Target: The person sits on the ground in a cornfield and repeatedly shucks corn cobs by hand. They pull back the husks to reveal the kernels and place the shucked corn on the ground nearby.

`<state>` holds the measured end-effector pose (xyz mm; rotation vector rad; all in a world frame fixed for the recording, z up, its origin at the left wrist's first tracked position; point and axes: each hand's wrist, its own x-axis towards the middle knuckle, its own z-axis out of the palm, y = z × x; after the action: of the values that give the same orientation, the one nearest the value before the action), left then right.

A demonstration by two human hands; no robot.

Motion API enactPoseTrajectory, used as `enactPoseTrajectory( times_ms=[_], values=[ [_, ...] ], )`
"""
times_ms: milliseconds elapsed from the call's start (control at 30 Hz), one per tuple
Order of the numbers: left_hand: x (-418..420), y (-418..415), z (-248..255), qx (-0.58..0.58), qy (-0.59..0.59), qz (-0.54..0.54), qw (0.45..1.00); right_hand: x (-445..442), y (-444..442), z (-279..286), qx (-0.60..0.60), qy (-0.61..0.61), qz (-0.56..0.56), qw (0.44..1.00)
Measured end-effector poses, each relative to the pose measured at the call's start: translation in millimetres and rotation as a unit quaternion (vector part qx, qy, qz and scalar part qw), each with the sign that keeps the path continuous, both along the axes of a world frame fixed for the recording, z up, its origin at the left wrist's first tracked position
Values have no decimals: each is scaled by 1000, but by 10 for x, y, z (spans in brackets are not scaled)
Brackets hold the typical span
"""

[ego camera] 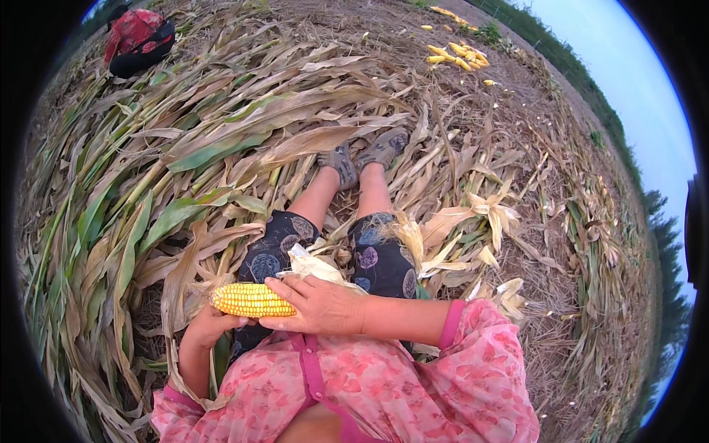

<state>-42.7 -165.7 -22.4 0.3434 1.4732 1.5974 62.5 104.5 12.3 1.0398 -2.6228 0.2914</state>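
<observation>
A yellow ear of corn [252,300] lies crosswise over my lap with its kernels bare. My left hand [216,326] grips its left end from below, thumb along the underside. Around its right end my right hand [316,304] is closed, fingers over the top. Pale peeled husk [313,264] sticks up just behind my right hand, above my dark leaf-print trousers. The palm side of my right hand is hidden, so how the husk joins the ear cannot be seen.
Dry and green corn stalks [183,149] lie thickly at left and around my shoes [385,148]. Opened husks [493,207] rest right of my knee. Bare corn ears [460,55] form a pile farther off. Another person [135,41] crouches at the far upper left.
</observation>
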Motion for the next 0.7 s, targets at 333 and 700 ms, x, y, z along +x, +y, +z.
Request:
enactPoseTrajectory(
  times_ms=[333,700],
  values=[
    [-931,-1045,-35,-350,635,267,634,-572,3570,2152,366,219,-515,744],
    [-399,-1891,-1300,-467,295,150,820,-273,1281,-366,77,-155,-361,916]
  ],
)
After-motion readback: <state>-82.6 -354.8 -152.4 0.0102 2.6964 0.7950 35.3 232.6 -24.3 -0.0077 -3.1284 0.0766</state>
